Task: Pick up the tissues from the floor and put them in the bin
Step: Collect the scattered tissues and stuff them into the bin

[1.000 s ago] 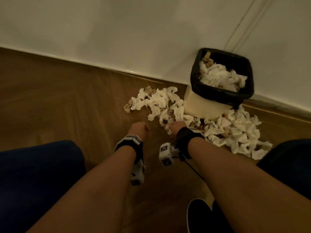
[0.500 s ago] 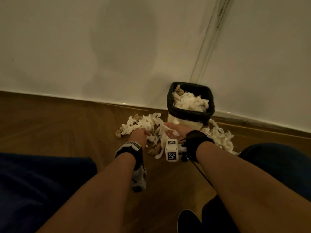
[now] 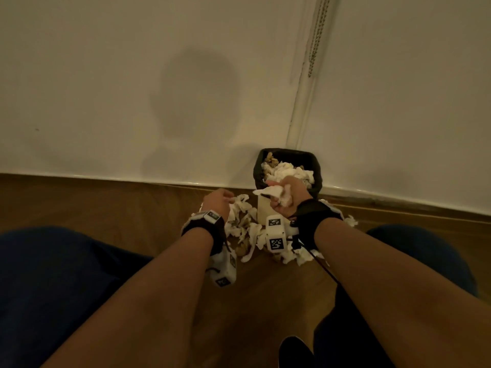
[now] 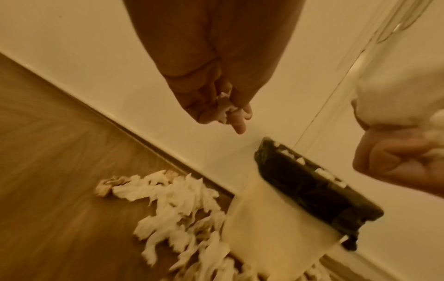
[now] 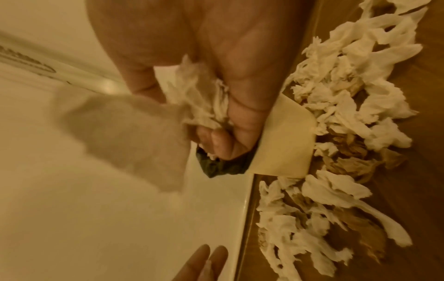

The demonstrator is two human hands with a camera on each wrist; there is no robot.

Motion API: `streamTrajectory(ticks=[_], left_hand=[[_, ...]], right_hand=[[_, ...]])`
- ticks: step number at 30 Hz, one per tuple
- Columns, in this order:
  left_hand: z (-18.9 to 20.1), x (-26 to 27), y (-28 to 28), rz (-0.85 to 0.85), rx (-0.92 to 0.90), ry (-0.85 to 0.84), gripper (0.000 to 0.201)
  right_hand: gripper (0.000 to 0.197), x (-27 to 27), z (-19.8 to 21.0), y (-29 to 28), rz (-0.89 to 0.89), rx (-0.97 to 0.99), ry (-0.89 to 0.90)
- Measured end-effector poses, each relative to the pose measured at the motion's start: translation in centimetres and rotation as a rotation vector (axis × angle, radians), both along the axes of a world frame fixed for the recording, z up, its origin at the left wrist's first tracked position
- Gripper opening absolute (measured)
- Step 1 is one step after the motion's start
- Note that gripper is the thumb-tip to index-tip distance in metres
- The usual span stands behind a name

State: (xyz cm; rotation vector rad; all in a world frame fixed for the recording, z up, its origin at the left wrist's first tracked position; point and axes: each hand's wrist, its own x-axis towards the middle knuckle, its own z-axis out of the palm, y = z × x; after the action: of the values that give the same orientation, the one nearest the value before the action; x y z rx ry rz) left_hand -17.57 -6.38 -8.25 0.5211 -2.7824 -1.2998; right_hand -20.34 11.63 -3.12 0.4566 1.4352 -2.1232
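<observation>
- My right hand (image 3: 285, 199) grips a wad of tissues (image 5: 204, 102), raised at the bin (image 3: 288, 155) rim, not dropped yet.
- My left hand (image 4: 216, 102) pinches a small tissue scrap (image 4: 224, 108), fingers curled, raised off the floor left of the bin.
- Bin looks nearly full of tissues already.
- Floor pile (image 3: 244, 229) around the bin base is large on both sides; I'd call it roughly half done, many grabs left.

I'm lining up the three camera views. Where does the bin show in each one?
Head: bin just right of centre, against the wall, behind the right hand.
Left wrist: bin lower right, tilted.
Right wrist: only a dark corner and cream side at centre.
Shared landmark: floor tissues beside it.
</observation>
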Motion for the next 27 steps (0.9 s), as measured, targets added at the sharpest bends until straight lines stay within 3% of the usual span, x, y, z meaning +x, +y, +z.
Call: streamTrajectory(ticks=[2, 5, 7, 12, 16, 19, 24, 27], left_hand=[[2.0, -0.9, 0.9, 0.052, 0.031, 0.075, 0.034], [4.8, -2.2, 2.3, 0.177, 0.173, 0.174, 0.037], [6.5, -3.3, 3.0, 0.216, 0.255, 0.200, 0.037], [10.0, -5.1, 5.0, 0.053, 0.317, 0.192, 0.038], [11.6, -5.9, 6.4, -0.029, 0.396, 0.218, 0.039], [12.1, -6.7, 6.5, -0.069, 0.466, 0.195, 0.040], [11.8, -7.9, 5.8, 0.004, 0.359, 0.229, 0.046], [10.9, -7.8, 5.6, -0.068, 0.369, 0.251, 0.035]], right_hand=[[0.038, -0.5, 1.6, 0.6, -0.013, 0.114, 0.059], [0.050, -1.6, 3.5, 2.5, -0.047, 0.550, 0.252], [0.047, -2.7, 4.7, 3.9, -0.032, 0.593, 0.323], [0.038, -4.6, 8.1, 6.2, -0.055, 0.309, 0.302], [0.036, -4.3, 7.6, 7.0, -0.253, 0.022, 0.274], [0.040, -4.4, 6.7, 7.1, -0.349, 0.061, 0.248], [0.052, -5.9, 6.6, 7.4, -0.451, 0.072, 0.179], [0.051, -7.0, 6.0, 7.7, -0.552, 0.113, 0.142]])
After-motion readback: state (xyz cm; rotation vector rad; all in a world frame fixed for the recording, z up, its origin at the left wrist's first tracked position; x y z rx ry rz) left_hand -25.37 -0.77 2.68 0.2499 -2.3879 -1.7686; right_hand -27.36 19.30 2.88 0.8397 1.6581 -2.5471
